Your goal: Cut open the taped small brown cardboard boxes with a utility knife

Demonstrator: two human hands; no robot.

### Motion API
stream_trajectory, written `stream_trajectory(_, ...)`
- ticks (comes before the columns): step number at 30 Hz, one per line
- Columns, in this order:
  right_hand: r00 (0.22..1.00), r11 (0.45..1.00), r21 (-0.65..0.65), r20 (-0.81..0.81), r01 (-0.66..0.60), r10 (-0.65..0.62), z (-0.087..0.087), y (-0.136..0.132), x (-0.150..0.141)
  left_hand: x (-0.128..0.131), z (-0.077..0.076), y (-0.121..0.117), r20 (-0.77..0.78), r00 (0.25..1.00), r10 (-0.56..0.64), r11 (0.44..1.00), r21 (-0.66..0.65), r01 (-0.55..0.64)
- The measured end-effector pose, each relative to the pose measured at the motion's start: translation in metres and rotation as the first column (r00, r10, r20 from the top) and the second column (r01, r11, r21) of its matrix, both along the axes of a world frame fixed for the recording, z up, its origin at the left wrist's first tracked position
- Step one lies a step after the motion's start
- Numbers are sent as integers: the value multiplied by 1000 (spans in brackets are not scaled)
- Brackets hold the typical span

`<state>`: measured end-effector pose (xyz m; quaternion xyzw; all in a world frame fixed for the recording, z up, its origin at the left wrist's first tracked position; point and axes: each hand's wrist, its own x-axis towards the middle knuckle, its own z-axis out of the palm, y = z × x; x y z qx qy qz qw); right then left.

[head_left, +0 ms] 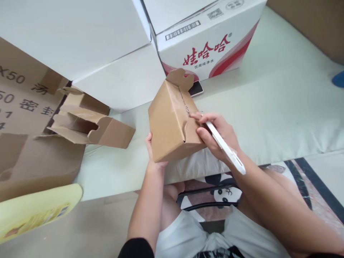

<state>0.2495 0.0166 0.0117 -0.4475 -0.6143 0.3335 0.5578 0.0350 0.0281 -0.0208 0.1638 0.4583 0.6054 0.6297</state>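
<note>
A small brown cardboard box (pixel 169 122) stands tilted in the middle, one end flap raised at its top. My left hand (pixel 153 152) grips its lower left side from beneath, fingers wrapped behind it. My right hand (pixel 219 134) is closed round a white utility knife (pixel 227 147), whose front end meets the seam on the box's right face. The blade tip is hidden by my fingers.
An opened brown box (pixel 91 125) lies to the left beside flattened cardboard (pixel 24 143). Large white cartons (pixel 204 36) stand behind, one with red print. A phone (pixel 196 89) lies by that carton. The surface is a pale green mat (pixel 282 100). A yellow object (pixel 34 211) sits at lower left.
</note>
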Motion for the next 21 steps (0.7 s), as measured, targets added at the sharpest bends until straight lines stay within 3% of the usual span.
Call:
stream_trajectory(6, 999, 991, -129, 26, -29, 33, 10, -3, 24, -2, -5, -2, 79, 982, -171, 968, -170, 183)
stream_trajectory(14, 989, 984, -124, 62, -128, 136, 12, -7, 41, 19, -17, -12, -6, 978, -207, 975, -77, 206)
stream_trajectory(18, 996, 993, -93, 33, -78, 81, 2, -2, 45, 18, -20, -8, -14, 978, -206, 967, -158, 201)
stream_trajectory(21, 999, 999, -13, -18, 36, -36, -8, 4, 53, 6, -20, -7, 55, 956, -287, 932, -216, 292)
